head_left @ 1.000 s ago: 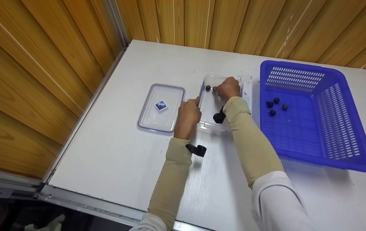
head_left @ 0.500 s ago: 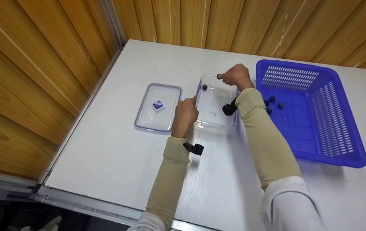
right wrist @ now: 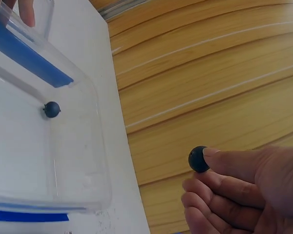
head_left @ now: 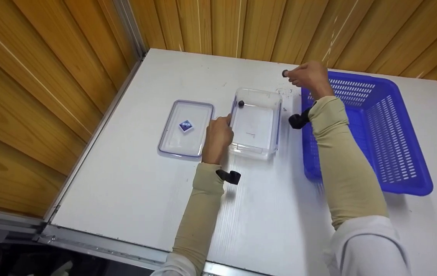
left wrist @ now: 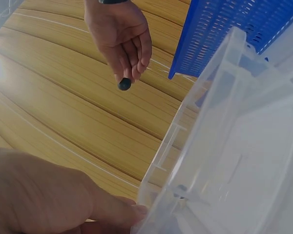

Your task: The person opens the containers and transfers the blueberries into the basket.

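Note:
My right hand (head_left: 311, 78) pinches a small dark ball (right wrist: 198, 159) between thumb and fingertips, raised above the table by the blue basket's back left corner. With my left hand (head_left: 218, 137) I grip the left rim of a clear plastic food container (head_left: 256, 147), which stands without its lid. Another dark ball (head_left: 241, 104) lies inside, at the container's far left corner. The right wrist view shows small nubs on this ball (right wrist: 52, 109). To the left, the clear lid (head_left: 172, 142) with its purple-blue edge and diamond-shaped label lies flat on the table.
A blue perforated basket (head_left: 406, 153) stands to the right of the container; my right arm hides part of its inside. Wood-patterned panels (head_left: 218, 27) rise behind and left of the white table (head_left: 126, 184). A metal rail (head_left: 107, 243) runs along its front edge.
My right hand has lifted one dark ball out of the container and carried it back and right, toward the basket. The left hand stays at the container's rim.

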Available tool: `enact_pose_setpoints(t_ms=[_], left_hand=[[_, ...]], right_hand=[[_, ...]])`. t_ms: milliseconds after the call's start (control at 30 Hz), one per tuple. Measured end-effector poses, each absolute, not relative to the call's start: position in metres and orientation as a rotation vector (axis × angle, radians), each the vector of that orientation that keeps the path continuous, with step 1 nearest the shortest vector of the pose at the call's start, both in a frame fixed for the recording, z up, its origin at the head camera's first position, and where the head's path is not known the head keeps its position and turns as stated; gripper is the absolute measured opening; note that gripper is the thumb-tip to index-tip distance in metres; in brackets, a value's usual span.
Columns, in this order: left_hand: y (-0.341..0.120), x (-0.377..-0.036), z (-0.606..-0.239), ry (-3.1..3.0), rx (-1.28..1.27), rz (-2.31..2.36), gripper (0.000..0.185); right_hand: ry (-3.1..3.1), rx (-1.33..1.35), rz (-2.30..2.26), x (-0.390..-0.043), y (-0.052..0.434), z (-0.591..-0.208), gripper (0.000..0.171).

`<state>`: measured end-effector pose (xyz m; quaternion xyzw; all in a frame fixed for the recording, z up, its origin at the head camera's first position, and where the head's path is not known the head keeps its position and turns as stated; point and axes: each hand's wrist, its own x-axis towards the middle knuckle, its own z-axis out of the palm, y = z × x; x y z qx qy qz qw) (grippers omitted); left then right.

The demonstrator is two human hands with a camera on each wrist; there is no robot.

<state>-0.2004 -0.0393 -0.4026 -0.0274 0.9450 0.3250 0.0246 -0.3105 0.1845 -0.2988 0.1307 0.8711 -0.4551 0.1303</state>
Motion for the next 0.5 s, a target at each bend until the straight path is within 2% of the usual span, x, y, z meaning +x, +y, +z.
enact_pose_setpoints(t_ms=[100, 300, 500], left_hand=[[-0.04, -0.201, -0.404, 2.917, -0.091, 1.022, 0.047], [-0.041, -0.202, -0.405, 2.913, -0.084, 1.021, 0.047], [-0.042, -0.203, -0.405, 2.902, -0.106, 1.019, 0.048]], right_hand=[[2.53, 0.424, -1.434, -0.31, 0.203, -0.299, 0.046], [2.515, 0.487, -1.571, -0.308, 0.239, -0.308, 0.015], [2.489, 0.501, -1.636, -0.303, 0.265, -0.323, 0.015]])
